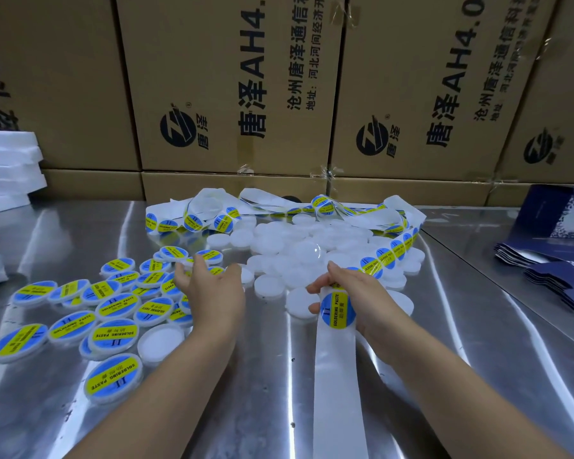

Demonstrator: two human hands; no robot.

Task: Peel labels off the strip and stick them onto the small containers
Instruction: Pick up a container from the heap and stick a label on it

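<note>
risk: right hand (352, 293) pinches label strip (337, 359), left hand (209, 279) spread (empty); label (338, 309) may crease through slack backing.

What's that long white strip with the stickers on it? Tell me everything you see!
The strip is a long, glossy white paper ribbon carrying round blue labels with a yellow band reading SOLDERING PASTE. The right hand grips it, with one label just under its grip. The strip's bare end trails toward the camera over the metal table. The other way it curves past the plain white containers and tangles in loops by the boxes.
</note>
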